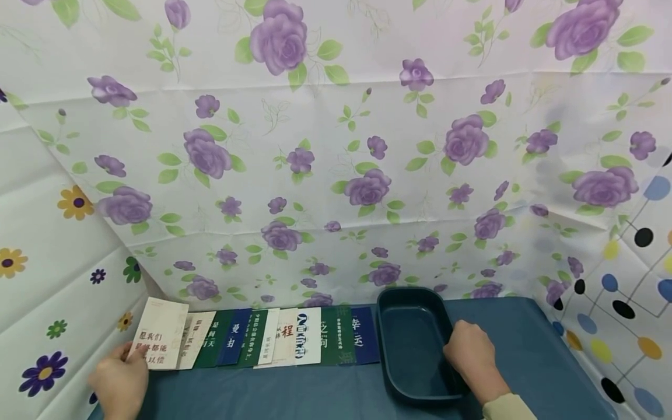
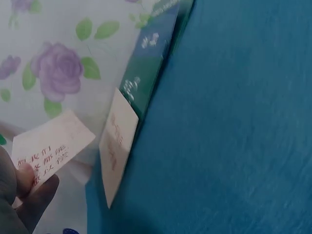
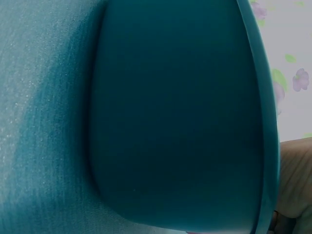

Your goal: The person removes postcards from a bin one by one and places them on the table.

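Observation:
At the left end of the table, my left hand (image 1: 122,379) pinches a cream card (image 1: 161,326) with red Chinese lettering between thumb and fingers. In the left wrist view that card (image 2: 53,141) is raised and tilted, apart from another cream card (image 2: 118,136). Several overlapping cards in green, blue and white (image 1: 336,344) form a row along the wall. My right hand (image 1: 472,353) is curled over the right rim of a dark teal rectangular tray (image 1: 415,344), gripping it. Only the tray's outer side (image 3: 175,117) and part of the hand show in the right wrist view.
The blue-covered table (image 1: 283,394) meets a back wall sheet (image 1: 336,256) printed with purple roses. A flowered sheet (image 1: 42,221) closes the left side, and a dotted sheet (image 1: 630,280) the right. The tray stands against the row's right end.

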### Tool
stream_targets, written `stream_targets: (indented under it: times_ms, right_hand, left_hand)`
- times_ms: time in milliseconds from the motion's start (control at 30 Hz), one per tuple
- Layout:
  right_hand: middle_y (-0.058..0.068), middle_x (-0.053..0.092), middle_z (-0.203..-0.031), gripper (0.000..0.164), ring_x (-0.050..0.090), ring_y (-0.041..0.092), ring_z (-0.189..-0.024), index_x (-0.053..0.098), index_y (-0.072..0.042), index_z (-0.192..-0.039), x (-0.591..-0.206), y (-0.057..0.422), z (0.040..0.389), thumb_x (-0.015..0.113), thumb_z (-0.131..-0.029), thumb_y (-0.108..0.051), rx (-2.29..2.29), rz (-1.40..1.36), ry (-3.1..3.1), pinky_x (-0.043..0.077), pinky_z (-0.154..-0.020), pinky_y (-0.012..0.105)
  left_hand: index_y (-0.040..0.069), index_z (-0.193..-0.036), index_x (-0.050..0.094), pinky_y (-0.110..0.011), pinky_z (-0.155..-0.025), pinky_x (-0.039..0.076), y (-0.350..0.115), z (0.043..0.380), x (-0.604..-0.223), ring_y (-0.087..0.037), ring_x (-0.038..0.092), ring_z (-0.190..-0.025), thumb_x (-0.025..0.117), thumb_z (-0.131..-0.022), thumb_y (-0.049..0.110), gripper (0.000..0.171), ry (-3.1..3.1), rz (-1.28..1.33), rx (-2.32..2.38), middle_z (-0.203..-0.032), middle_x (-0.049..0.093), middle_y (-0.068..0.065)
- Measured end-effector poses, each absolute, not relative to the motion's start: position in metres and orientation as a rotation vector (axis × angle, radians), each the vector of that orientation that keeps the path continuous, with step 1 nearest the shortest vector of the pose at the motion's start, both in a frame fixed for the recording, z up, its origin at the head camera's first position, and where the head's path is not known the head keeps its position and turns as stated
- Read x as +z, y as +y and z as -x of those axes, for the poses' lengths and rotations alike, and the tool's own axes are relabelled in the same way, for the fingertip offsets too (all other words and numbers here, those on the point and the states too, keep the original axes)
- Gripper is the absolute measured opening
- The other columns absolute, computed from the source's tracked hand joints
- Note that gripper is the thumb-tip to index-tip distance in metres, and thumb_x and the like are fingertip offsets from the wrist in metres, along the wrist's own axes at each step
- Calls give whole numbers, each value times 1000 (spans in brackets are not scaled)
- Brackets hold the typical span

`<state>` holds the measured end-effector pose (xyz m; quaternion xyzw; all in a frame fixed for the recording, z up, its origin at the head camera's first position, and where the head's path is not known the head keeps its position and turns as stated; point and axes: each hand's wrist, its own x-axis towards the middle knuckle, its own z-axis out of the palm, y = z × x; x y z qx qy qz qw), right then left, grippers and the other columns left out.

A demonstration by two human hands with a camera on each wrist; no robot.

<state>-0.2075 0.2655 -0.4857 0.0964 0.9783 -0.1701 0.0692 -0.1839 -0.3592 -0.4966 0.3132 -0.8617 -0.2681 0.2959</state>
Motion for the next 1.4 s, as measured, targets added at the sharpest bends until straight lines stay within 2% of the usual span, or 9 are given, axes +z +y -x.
stream_targets:
  times_ms: [133,300,500,700,933,1400]
  right_hand:
    - [8,54,-72,17,50,21,-56,60,-1,-90,-486,266,209,63,-80,-14,-495,-297,2936,41,-48,36]
    - [10,55,-75,20,51,21,-58,60,0,-92,-486,267,210,65,-80,-16,-479,-307,2943,42,-49,37]
    - [9,54,-72,18,51,22,-58,59,0,-89,-484,265,209,64,-79,-15,-482,-300,2960,43,-49,38]
    - [8,54,-70,15,52,21,-58,59,-2,-85,-485,266,211,64,-79,-15,-480,-286,2968,43,-50,38]
    - [10,55,-73,19,53,23,-60,60,-1,-88,-486,267,211,65,-78,-16,-465,-296,2975,44,-50,40]
    - [9,54,-72,16,52,21,-59,59,-1,-87,-485,266,209,63,-78,-15,-478,-300,2974,42,-50,38]
  left_hand:
    - [-10,-103,61,-47,-60,46,-365,191,-498,-38,60,-77,61,-89,14,28,-2332,-823,-714,-93,61,-27]
    - [-10,-104,60,-45,-64,45,-373,202,-500,-36,59,-80,59,-90,14,28,-2391,-832,-729,-96,61,-26]
    - [-11,-104,60,-38,-54,42,-381,207,-508,-31,58,-72,59,-88,9,26,-2438,-855,-730,-92,61,-25]
    - [-11,-101,60,-46,-64,42,-388,208,-519,-35,57,-76,60,-86,8,24,-2465,-877,-739,-90,61,-25]
    - [-9,-109,57,-53,-79,39,-389,216,-527,-46,50,-94,55,-87,9,28,-2550,-1017,-652,-104,57,-28]
    - [-10,-110,55,-55,-80,38,-384,220,-531,-48,49,-94,55,-88,13,32,-2637,-1036,-578,-106,54,-30]
